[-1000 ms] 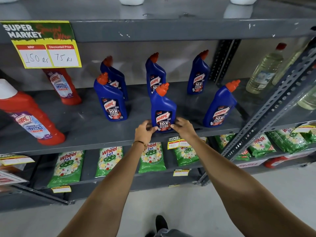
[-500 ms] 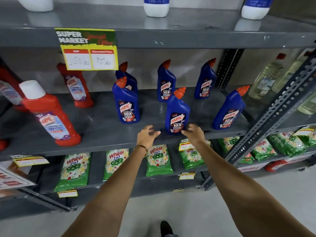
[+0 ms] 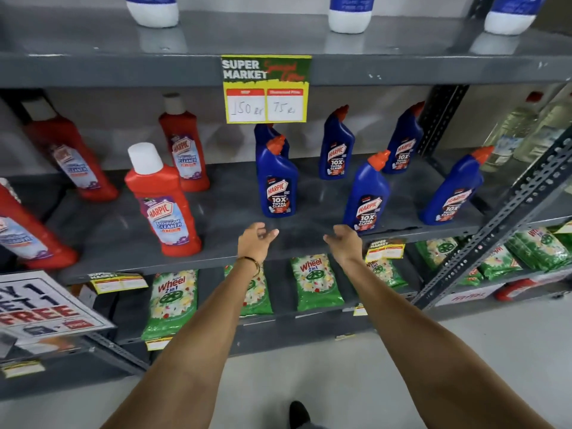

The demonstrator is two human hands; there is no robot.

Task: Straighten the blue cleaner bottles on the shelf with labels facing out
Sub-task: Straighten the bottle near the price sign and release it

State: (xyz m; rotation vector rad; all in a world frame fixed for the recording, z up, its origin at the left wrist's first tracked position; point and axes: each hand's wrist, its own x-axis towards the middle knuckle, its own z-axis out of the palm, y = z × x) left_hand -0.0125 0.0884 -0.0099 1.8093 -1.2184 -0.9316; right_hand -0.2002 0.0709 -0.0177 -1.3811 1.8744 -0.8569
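Note:
Several blue cleaner bottles with orange caps stand on the grey middle shelf. In the front row are a left bottle, a middle bottle and a right bottle, all with labels facing out. Behind them stand a back bottle, another back bottle, and one mostly hidden bottle behind the left one. My left hand hovers open at the shelf edge, below the left front bottle. My right hand is open just left of the middle front bottle, touching nothing.
Red bathroom cleaner bottles fill the shelf's left half. A yellow price tag hangs from the upper shelf. Green detergent packs lie on the lower shelf. A slanted metal brace crosses at right, with clear bottles behind.
Both hands have let go of the middle front bottle and drawn back to the left along the shelf edge. The view has swung left, showing more red bottles.

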